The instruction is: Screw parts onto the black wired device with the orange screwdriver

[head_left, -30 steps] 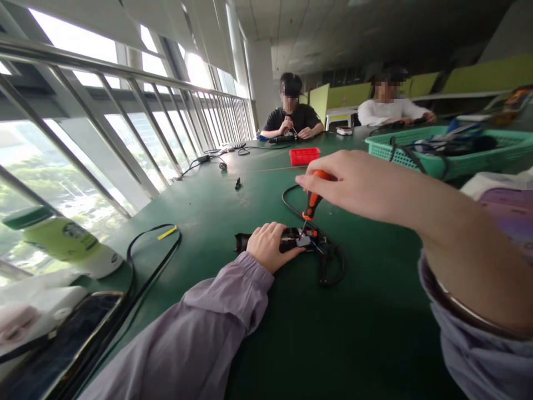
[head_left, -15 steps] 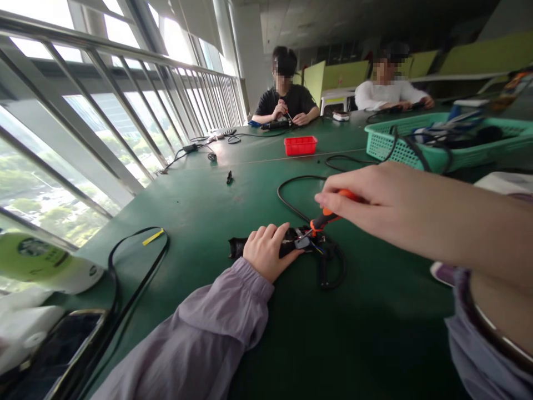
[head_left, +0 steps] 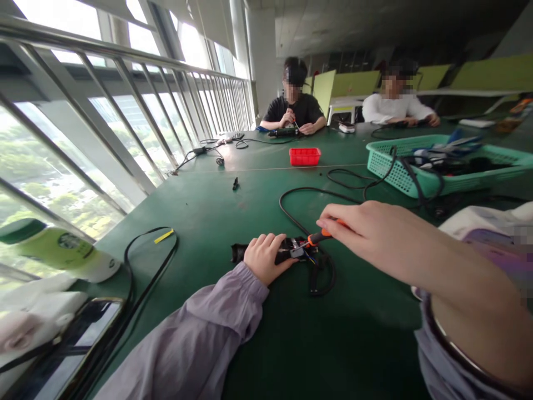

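A black corded power tool (head_left: 239, 253) lies on the green table with its housing open, showing a small grey block (head_left: 297, 253) and thin coloured wires. My left hand (head_left: 266, 258) is wrapped over its body, pressing it to the table, thumb along the near side. In my right hand (head_left: 353, 219) is a screwdriver (head_left: 320, 238) with an orange and black handle, held at a low slant. Its shaft points left into the open part by the grey block; the exact tip contact is too small to make out. A black looped piece hangs off the tool's near right side.
A red tray (head_left: 305, 156) and a small black part (head_left: 235, 184) lie farther back. At right stands a green basket (head_left: 387, 166) of cables and tools. Left are a bottle (head_left: 62, 250), a phone (head_left: 95, 328) and a black strap (head_left: 172, 253). Two people sit across the table.
The screwdriver has tipped flatter, and my right hand has come lower with it. My left hand keeps its hold on the power tool. The whole view has shifted slightly.
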`<action>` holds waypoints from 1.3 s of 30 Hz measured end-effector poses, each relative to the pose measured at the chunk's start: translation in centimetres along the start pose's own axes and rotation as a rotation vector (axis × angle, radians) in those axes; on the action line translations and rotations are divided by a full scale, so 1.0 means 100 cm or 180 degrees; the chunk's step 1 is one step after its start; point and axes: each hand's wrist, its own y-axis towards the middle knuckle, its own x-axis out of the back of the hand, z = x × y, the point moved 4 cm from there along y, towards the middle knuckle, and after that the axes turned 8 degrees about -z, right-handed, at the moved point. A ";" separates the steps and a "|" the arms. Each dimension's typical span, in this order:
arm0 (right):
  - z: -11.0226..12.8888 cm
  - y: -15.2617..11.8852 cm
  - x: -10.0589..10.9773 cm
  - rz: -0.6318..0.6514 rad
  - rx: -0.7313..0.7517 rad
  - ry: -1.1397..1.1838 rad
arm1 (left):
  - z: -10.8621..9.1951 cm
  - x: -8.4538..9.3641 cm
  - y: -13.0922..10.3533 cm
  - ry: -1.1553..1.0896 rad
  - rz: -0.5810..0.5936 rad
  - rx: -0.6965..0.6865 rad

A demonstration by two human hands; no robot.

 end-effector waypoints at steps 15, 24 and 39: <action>0.012 -0.009 0.005 0.0415 0.0496 0.0300 | -0.003 0.008 0.000 -0.0002 -0.0060 -0.0049; 0.029 -0.015 0.007 0.0367 0.0577 0.0481 | 0.000 0.003 0.000 -0.0069 -0.0077 -0.0118; 0.017 -0.013 0.014 0.0335 -0.0179 0.0338 | -0.005 0.003 -0.001 -0.0216 0.0004 -0.0293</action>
